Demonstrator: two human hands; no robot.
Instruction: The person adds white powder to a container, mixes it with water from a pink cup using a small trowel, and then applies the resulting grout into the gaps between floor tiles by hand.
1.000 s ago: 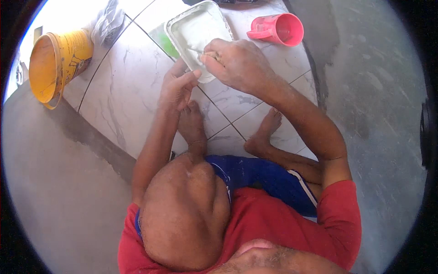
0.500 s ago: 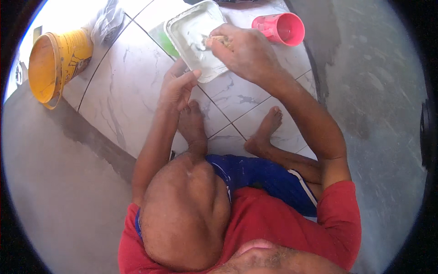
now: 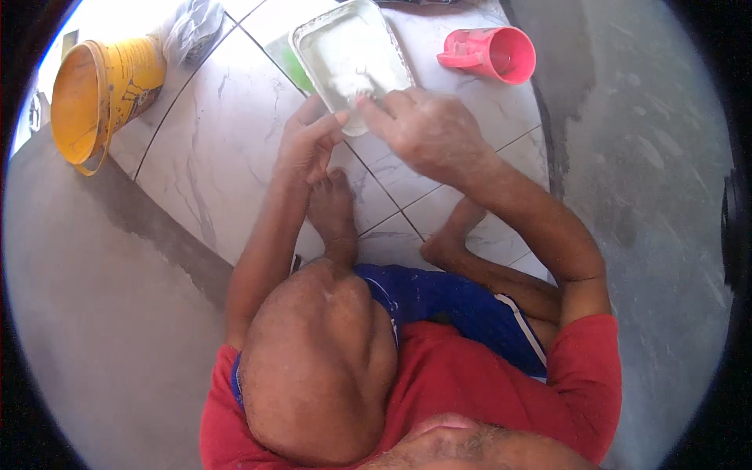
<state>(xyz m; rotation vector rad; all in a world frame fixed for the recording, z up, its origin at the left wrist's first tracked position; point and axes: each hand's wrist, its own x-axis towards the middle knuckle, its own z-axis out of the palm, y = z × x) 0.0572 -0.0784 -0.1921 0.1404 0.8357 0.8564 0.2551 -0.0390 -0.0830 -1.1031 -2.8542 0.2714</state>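
One tray [image 3: 315, 72] beyond the feet [image 3: 333, 210] is clamped by the left hand [image 3: 308, 143]; whether anything is gripped by the right hand [image 3: 435, 135] cannot be told. Paste [image 3: 350, 81] is best worked with the rim held firmly.

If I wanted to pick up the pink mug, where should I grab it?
The handle of the pink mug looks like the best grip. I'd come from the left, on the near side, and close around it, because it sticks out that way while the round open mouth faces right.
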